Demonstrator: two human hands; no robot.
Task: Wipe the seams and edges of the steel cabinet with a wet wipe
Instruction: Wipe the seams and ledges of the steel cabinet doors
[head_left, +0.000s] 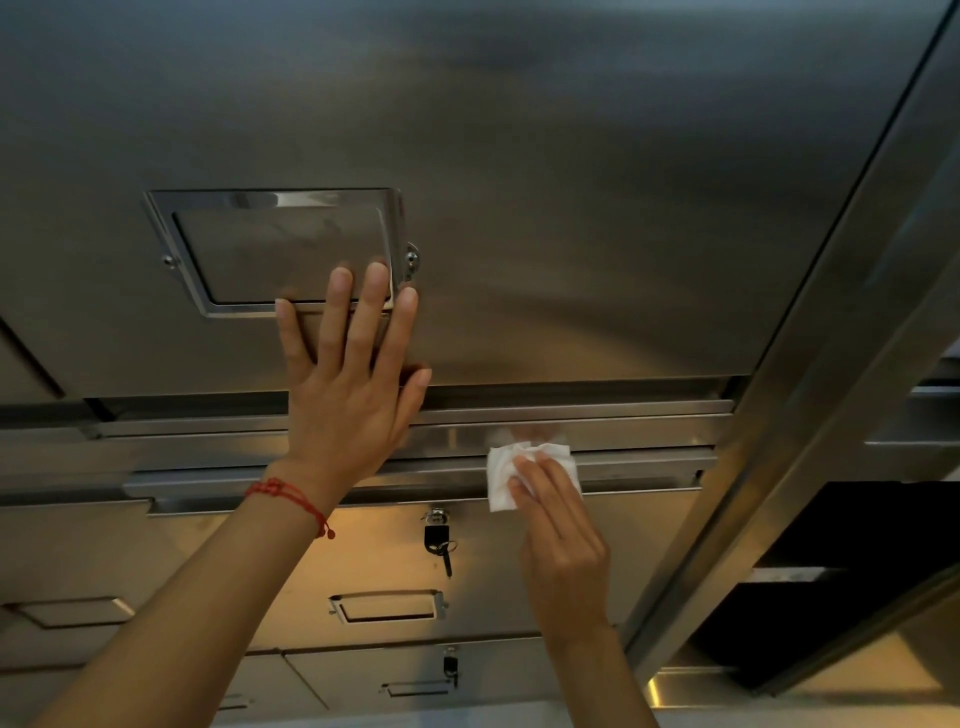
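The steel cabinet (571, 208) fills the view, its drawer fronts stacked one below another. My left hand (348, 384) lies flat with spread fingers on the upper drawer front, fingertips reaching the lower edge of a chrome label frame (270, 249). My right hand (561, 535) presses a folded white wet wipe (501, 475) with straight fingers against the horizontal seam (649, 457) between the upper drawer and the one below. Part of the wipe is hidden under my fingers.
A key (439, 540) hangs from the lock of the lower drawer, just left of my right hand. Below it is a second label frame (387, 605) and another keyed lock (451, 667). The cabinet's vertical corner post (810, 389) runs down the right; beyond it is a dark opening (831, 582).
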